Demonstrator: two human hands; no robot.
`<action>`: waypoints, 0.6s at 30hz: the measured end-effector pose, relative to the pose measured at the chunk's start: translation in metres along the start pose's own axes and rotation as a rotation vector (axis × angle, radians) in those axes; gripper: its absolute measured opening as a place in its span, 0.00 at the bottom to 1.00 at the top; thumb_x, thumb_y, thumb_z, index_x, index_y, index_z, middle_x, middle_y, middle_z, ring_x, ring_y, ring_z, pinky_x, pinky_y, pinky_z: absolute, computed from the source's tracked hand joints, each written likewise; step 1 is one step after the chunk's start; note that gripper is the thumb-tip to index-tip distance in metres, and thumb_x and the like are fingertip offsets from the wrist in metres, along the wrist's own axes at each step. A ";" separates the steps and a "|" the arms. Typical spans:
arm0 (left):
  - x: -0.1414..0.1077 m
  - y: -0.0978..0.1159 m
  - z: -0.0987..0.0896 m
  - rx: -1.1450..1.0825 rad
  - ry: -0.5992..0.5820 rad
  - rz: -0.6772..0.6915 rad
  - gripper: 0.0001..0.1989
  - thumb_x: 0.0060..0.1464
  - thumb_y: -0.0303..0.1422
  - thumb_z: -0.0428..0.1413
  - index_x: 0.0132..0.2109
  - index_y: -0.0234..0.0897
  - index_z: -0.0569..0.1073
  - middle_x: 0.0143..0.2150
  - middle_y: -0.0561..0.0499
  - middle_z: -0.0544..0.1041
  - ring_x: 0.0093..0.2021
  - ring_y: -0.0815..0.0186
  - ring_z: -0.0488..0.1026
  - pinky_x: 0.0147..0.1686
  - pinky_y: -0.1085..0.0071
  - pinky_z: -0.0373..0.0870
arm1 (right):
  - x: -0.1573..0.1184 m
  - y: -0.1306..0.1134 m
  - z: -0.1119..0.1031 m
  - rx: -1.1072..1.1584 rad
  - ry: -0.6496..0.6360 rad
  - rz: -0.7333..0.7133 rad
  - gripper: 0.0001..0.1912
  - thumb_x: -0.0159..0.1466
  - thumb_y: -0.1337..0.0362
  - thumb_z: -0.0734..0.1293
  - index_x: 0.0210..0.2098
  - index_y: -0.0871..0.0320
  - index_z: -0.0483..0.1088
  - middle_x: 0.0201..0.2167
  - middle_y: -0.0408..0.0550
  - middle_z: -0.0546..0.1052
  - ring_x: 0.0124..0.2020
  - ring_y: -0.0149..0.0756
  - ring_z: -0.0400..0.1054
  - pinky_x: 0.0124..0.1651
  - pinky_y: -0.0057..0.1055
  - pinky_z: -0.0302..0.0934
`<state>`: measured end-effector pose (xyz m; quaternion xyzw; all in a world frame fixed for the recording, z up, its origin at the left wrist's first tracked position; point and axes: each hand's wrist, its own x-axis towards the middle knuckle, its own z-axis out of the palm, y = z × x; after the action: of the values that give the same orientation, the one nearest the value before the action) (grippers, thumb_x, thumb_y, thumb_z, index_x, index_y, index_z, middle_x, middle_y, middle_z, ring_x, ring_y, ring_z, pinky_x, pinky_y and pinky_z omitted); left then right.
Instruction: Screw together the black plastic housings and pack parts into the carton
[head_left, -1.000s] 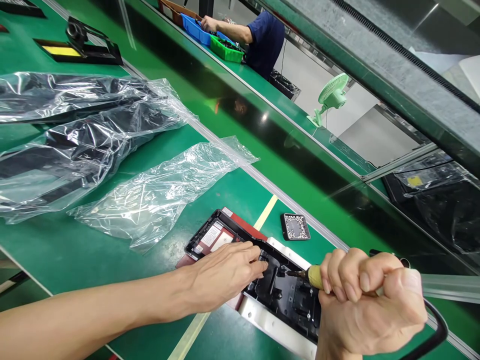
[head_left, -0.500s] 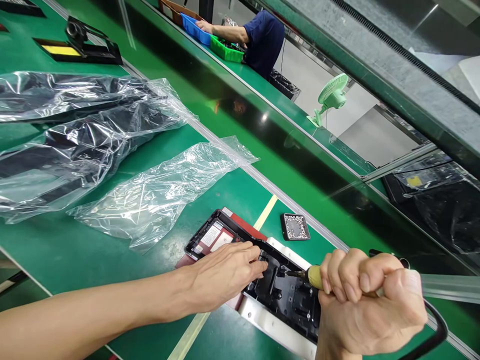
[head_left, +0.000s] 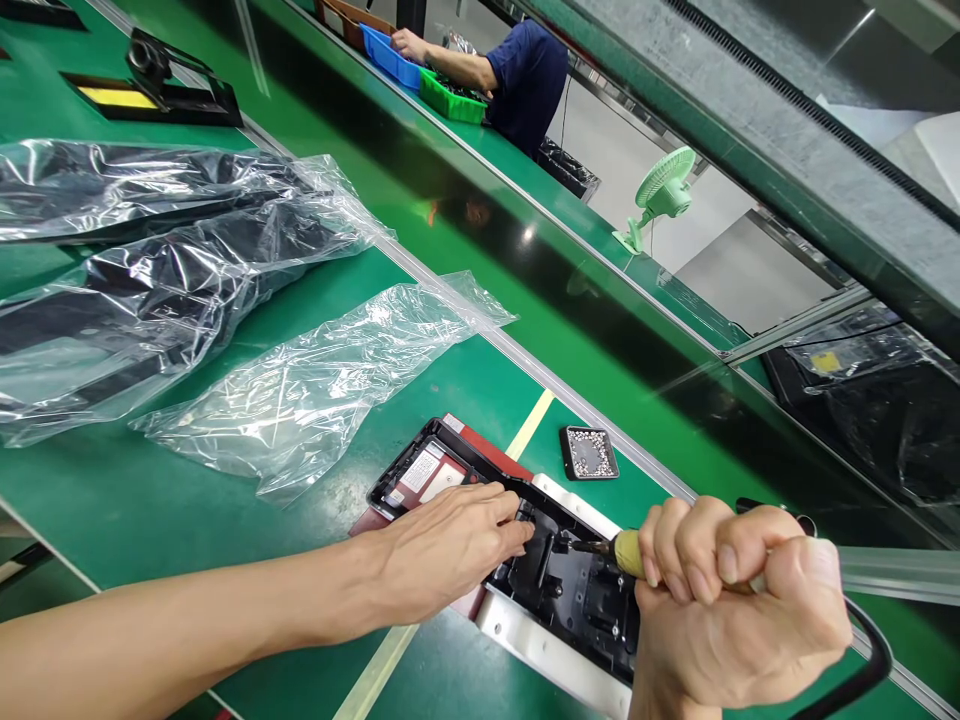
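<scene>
My right hand (head_left: 739, 595) is wrapped round a yellow-handled electric screwdriver (head_left: 628, 553), a black cable trailing behind it. The thin tip points left into a black plastic housing (head_left: 577, 585), by a post inside it. My left hand (head_left: 457, 545) lies over the housing's middle with fingers loosely spread, fingertips against its inside. A white label (head_left: 421, 472) shows in the housing's left end. White blocks (head_left: 551, 645) run along both long sides of the housing, and a red piece (head_left: 487, 443) lies beneath it.
A small tray of screws (head_left: 590, 453) stands behind the housing. Clear plastic bags (head_left: 322, 380) lie to the left, some with dark parts inside. Farther off are a green fan (head_left: 664, 185), a green bin (head_left: 450, 97), a blue bin (head_left: 390, 57) and a person's arm reaching in.
The person across the table has shifted the hand slightly at the blue bin. My hands and the screwdriver have hardly moved.
</scene>
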<state>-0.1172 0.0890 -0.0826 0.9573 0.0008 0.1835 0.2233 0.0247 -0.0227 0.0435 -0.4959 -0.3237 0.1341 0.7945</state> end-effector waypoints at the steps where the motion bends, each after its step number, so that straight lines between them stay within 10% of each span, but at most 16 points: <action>1: 0.000 0.000 0.000 -0.002 0.000 0.000 0.13 0.68 0.28 0.50 0.57 0.37 0.70 0.36 0.49 0.69 0.36 0.62 0.69 0.34 0.67 0.65 | 0.000 0.000 0.001 -0.001 0.001 0.001 0.11 0.58 0.69 0.61 0.19 0.58 0.62 0.11 0.37 0.60 0.11 0.25 0.52 0.13 0.23 0.56; 18: -0.001 -0.001 0.002 -0.015 0.028 0.004 0.12 0.67 0.28 0.51 0.55 0.36 0.71 0.37 0.49 0.69 0.35 0.62 0.69 0.33 0.67 0.64 | 0.001 -0.003 -0.002 0.015 -0.011 0.026 0.13 0.58 0.70 0.59 0.18 0.58 0.64 0.10 0.38 0.60 0.11 0.26 0.53 0.13 0.24 0.56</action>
<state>-0.1173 0.0891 -0.0853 0.9530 0.0008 0.1973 0.2300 0.0258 -0.0250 0.0463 -0.4931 -0.3208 0.1496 0.7947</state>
